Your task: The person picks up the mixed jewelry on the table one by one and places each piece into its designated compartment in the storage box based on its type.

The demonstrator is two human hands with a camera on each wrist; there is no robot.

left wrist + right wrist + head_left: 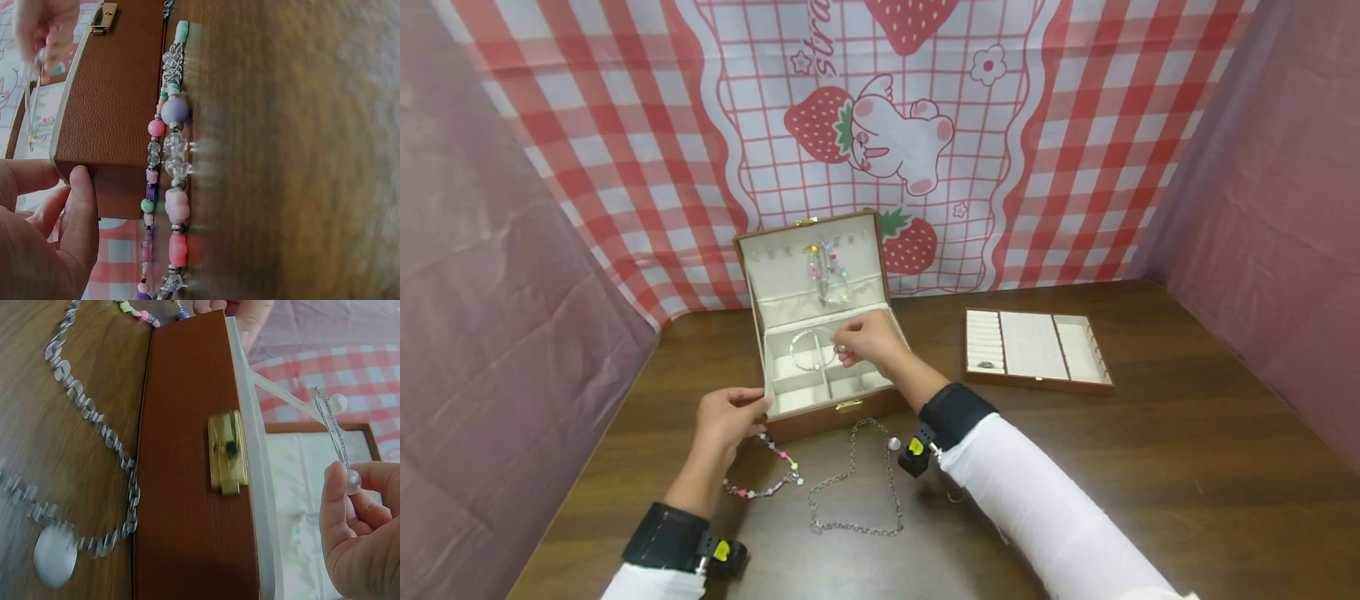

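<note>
My right hand [871,340] is raised over the open brown jewelry box [805,427]. Between thumb and fingers it pinches a thin silver bracelet [337,440] by a pearl end [354,482]. The loop hangs above the cream compartments at the left. At the box's front left corner, my left hand [724,419] grips the wall, thumb outside and a finger over the rim. Just below that hand, a colourful beaded strand [765,493] lies on the table along the box front. A silver chain necklace [852,527] with a round pendant [894,444] lies in front of the box.
Inside the upright lid [782,287] hangs another beaded piece [815,272]. Right of the box stands a cream tray [1033,346] with a ring [986,365] in its ridged section. A small ring [955,496] lies beneath my right forearm. A checked cloth [1075,167] hangs behind.
</note>
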